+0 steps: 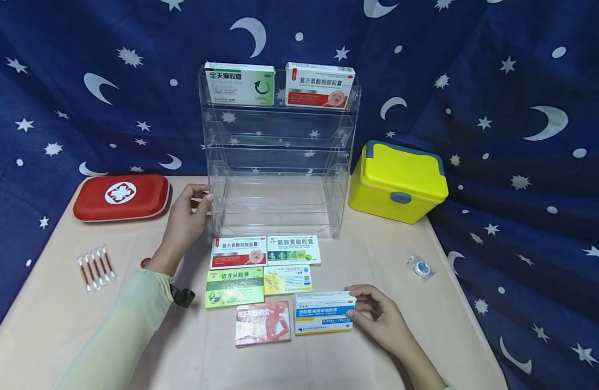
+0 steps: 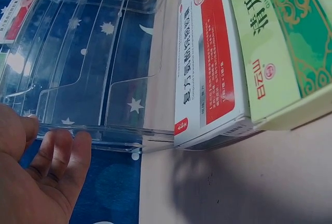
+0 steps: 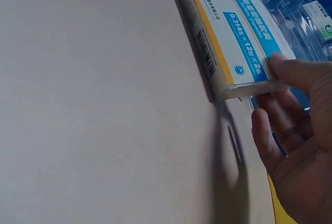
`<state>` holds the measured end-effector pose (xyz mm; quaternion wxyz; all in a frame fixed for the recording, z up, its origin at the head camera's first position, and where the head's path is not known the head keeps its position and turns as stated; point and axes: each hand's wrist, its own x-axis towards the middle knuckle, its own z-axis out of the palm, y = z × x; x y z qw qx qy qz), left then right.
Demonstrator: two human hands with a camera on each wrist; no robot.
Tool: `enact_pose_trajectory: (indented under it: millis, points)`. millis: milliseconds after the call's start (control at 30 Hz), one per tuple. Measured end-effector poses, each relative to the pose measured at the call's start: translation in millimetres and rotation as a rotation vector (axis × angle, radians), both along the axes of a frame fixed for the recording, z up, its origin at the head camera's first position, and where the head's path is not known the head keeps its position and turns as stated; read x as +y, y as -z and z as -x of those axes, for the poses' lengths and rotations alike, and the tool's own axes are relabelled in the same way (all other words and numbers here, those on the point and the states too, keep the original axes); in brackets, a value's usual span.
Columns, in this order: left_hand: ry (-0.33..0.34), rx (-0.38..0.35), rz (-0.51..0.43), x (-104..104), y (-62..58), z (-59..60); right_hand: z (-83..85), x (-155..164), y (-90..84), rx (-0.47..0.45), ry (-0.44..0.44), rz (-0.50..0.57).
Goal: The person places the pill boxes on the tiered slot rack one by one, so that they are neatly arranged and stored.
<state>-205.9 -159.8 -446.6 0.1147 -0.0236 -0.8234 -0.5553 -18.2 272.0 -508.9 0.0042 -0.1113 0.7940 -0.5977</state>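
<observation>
In the head view, my right hand pinches the right end of a blue-and-white medicine box, thumb on its printed face; the right wrist view shows this box tilted above its shadow. My left hand holds the left side of a clear tiered display rack, fingertips at its side wall in the left wrist view. Before the rack lie a red-and-white box, a white-and-green box, a green box, a yellow-and-white box and a pink box.
On the rack's top tier stand a green-and-white box and another red-and-white box. A red first-aid case and packed cotton swabs are left; a yellow bin and a small bagged roll are right.
</observation>
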Motion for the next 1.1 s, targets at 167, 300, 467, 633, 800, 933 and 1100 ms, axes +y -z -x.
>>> enact_pose_trajectory:
  millis: [167, 300, 467, 633, 800, 933, 1100]
  points:
    - [-0.004, -0.001, 0.008, -0.7, -0.1, -0.2, -3.5, 1.5, 0.9, 0.053, -0.043, 0.014]
    - [-0.006, 0.000, 0.011, -0.9, -0.3, 0.0, -2.5, 3.8, 1.4, 0.061, -0.064, 0.008]
    - [-0.008, 0.000, 0.012, -0.2, -1.1, -1.4, 4.4, 7.9, -1.0, 0.051, -0.111, 0.008]
    - [-0.008, 0.001, 0.009, 0.0, -0.8, -1.0, 22.2, 1.9, -21.9, 0.022, -0.099, -0.047]
    - [-0.005, 0.003, 0.008, -1.3, 0.2, -0.7, 55.0, -15.4, -54.9, 0.080, -0.107, -0.063]
    - [-0.002, 0.004, 0.006, -1.1, 0.3, -1.2, 86.7, -31.7, -80.6, 0.163, -0.155, -0.045]
    - [-0.002, 0.004, -0.003, -0.4, -0.1, -0.4, 129.2, -51.5, -112.2, 0.279, -0.224, -0.013]
